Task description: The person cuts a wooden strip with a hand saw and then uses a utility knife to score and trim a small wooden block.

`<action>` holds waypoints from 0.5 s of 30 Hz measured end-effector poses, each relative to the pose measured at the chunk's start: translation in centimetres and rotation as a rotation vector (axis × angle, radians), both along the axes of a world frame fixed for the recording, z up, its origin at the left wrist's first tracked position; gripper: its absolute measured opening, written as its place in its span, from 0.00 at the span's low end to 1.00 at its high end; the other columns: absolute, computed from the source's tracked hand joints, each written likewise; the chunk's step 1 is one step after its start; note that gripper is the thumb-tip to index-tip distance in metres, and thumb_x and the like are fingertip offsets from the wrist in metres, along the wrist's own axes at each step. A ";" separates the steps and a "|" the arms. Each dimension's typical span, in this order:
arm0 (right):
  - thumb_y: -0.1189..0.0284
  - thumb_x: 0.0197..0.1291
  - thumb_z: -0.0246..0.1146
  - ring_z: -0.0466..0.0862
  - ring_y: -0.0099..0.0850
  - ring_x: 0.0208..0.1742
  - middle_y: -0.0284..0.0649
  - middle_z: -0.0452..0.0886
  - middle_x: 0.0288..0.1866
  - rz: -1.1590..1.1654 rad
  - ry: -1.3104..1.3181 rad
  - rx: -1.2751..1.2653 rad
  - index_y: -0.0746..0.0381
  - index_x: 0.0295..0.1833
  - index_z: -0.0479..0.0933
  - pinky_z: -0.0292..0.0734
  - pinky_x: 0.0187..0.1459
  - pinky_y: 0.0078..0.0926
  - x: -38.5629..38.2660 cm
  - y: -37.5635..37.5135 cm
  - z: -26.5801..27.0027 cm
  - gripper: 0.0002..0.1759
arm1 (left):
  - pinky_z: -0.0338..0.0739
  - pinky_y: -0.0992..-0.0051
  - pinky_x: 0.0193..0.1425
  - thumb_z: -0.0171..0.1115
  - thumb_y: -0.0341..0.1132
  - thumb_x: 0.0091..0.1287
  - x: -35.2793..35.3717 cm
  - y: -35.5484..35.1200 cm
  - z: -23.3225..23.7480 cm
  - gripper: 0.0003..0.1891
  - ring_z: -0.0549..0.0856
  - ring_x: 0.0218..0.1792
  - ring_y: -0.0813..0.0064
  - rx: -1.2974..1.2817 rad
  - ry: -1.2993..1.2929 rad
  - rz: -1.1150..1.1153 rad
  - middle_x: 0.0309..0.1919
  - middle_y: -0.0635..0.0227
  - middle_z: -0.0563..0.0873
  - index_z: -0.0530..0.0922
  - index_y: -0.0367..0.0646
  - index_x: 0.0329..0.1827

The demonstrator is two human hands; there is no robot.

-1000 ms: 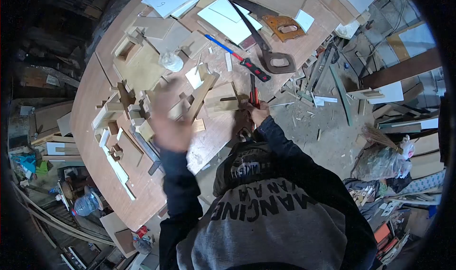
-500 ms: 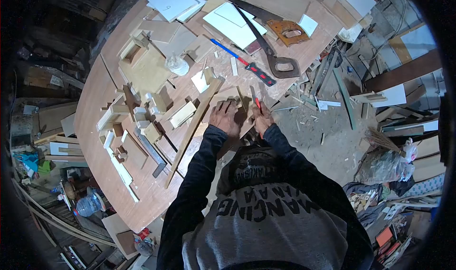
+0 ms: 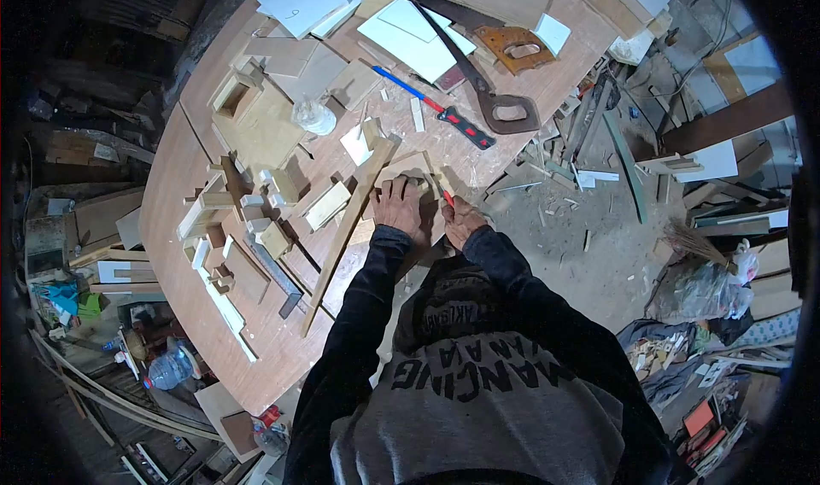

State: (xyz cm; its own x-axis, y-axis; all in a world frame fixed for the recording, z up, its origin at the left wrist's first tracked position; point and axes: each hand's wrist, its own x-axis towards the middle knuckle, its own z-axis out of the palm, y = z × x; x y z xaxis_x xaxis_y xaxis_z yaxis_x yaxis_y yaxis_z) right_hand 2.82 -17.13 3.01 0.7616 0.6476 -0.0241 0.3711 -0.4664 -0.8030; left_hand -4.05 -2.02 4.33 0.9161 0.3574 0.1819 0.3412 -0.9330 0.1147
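Note:
My left hand [image 3: 399, 205] lies on a thin wooden board [image 3: 414, 167] at the table's near edge, its fingers spread and pressing down. Just right of it, my right hand [image 3: 463, 220] is closed around a slim red-handled knife [image 3: 448, 197]. The knife points away from me, along the board's right side; its narrow blade is small and hard to make out. A long wooden strip [image 3: 346, 229] runs diagonally to the left of my left hand. Part of the board is hidden beneath my hands and head.
On the table [image 3: 184, 335] are two handsaws, one with a wooden handle [image 3: 515, 49] and one with a dark handle [image 3: 510, 113]. A blue blade with a black-red handle [image 3: 465, 129], a plastic cup [image 3: 314, 116], a metal square [image 3: 273, 276] and small wooden assemblies also lie there. Offcuts litter the floor.
My right hand has shifted left with the knife, bringing it over against the board's right side. My left hand has moved slightly left, its fingers more spread.

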 end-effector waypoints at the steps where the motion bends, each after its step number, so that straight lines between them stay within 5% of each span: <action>1: 0.69 0.60 0.54 0.81 0.51 0.34 0.49 0.77 0.29 0.023 0.089 -0.021 0.62 0.38 0.68 0.75 0.35 0.42 0.0 0.0 0.1 0.08 | 0.64 0.52 0.59 0.57 0.37 0.57 0.0 0.1 0.0 0.14 0.73 0.54 0.61 0.000 0.005 -0.003 0.52 0.67 0.78 0.81 0.53 0.47; 3: 0.69 0.58 0.56 0.81 0.52 0.36 0.50 0.77 0.30 0.045 0.180 -0.042 0.63 0.39 0.68 0.75 0.36 0.42 0.1 0.1 -1.6 0.09 | 0.67 0.54 0.55 0.55 0.36 0.60 0.2 0.3 0.3 0.15 0.73 0.52 0.60 -0.054 0.033 -0.044 0.51 0.65 0.76 0.77 0.44 0.50; 5: 0.68 0.57 0.57 0.81 0.49 0.38 0.48 0.78 0.29 0.002 0.422 0.197 0.63 0.39 0.67 0.75 0.38 0.40 -0.5 0.2 -5.9 0.11 | 0.69 0.56 0.52 0.55 0.36 0.61 0.3 1.1 -0.6 0.14 0.74 0.51 0.59 -0.043 0.047 -0.094 0.50 0.64 0.76 0.77 0.44 0.49; 6: 0.68 0.57 0.57 0.81 0.49 0.38 0.48 0.78 0.29 0.000 0.425 0.197 0.63 0.39 0.67 0.75 0.38 0.40 -0.3 0.2 -4.1 0.11 | 0.71 0.58 0.50 0.55 0.36 0.62 0.4 1.3 -0.8 0.13 0.74 0.50 0.58 -0.034 0.057 -0.144 0.50 0.63 0.76 0.76 0.43 0.48; 9: 0.70 0.60 0.55 0.82 0.44 0.39 0.47 0.78 0.34 0.082 0.302 0.048 0.63 0.39 0.67 0.75 0.38 0.39 -0.2 0.2 -0.6 0.08 | 0.73 0.58 0.48 0.53 0.38 0.65 0.5 1.3 -0.9 0.13 0.75 0.51 0.57 0.001 0.126 -0.126 0.51 0.63 0.76 0.75 0.42 0.48; 15: 0.71 0.62 0.49 0.83 0.34 0.44 0.45 0.76 0.46 0.438 -0.377 -0.532 0.66 0.51 0.71 0.76 0.38 0.34 0.0 0.4 -1.2 0.15 | 0.73 0.56 0.50 0.53 0.39 0.66 0.6 1.2 0.0 0.14 0.74 0.53 0.56 -0.068 0.159 -0.132 0.57 0.62 0.74 0.74 0.42 0.51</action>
State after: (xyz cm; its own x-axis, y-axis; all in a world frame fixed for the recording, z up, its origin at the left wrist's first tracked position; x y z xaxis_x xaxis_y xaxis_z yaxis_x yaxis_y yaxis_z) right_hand 2.83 -16.77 1.84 0.4584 0.8646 -0.2059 0.8129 -0.5015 -0.2960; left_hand -3.45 -0.84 4.36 0.9711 0.2385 0.0110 0.2349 -0.9628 0.1333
